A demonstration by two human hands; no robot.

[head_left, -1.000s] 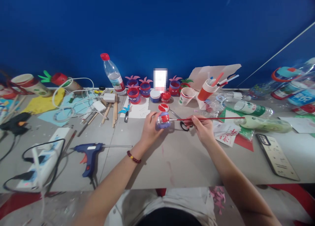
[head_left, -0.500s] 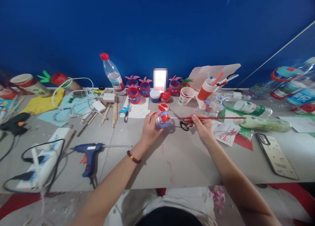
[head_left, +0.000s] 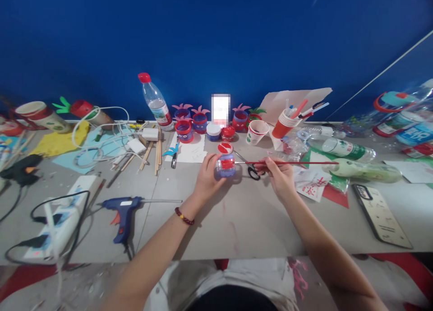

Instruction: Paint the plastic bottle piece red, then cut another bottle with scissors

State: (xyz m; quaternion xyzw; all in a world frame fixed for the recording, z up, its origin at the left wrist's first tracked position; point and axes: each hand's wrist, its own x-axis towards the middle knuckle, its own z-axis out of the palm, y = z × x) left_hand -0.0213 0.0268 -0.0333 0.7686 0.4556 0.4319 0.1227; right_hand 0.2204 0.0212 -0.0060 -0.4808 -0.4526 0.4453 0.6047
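Note:
My left hand (head_left: 207, 174) is closed around the left side of a small clear plastic bottle piece (head_left: 227, 165), painted red in the middle and purple-blue at the bottom. Between the fingers of my right hand (head_left: 279, 173) lies a long thin paintbrush (head_left: 304, 163) with a dark red handle, held level. Its tip points left and is at the painted piece's right side; whether it touches is too small to tell. Just behind the piece is a round lid (head_left: 225, 148) with red paint. Scissors (head_left: 253, 171) with black handles lie partly behind my right hand.
A blue glue gun (head_left: 124, 211) and a white power strip (head_left: 64, 218) lie to the left. Painted cups (head_left: 183, 131), paint jars (head_left: 213, 132), a paper cup (head_left: 257, 132) and a tall bottle (head_left: 156, 105) stand at the back. Plastic bottles (head_left: 348, 148) and a phone (head_left: 382, 216) lie right.
The painted bottle piece has turned slightly in my left hand, and the brush tip has shifted a little to the right. Everything else stays in place.

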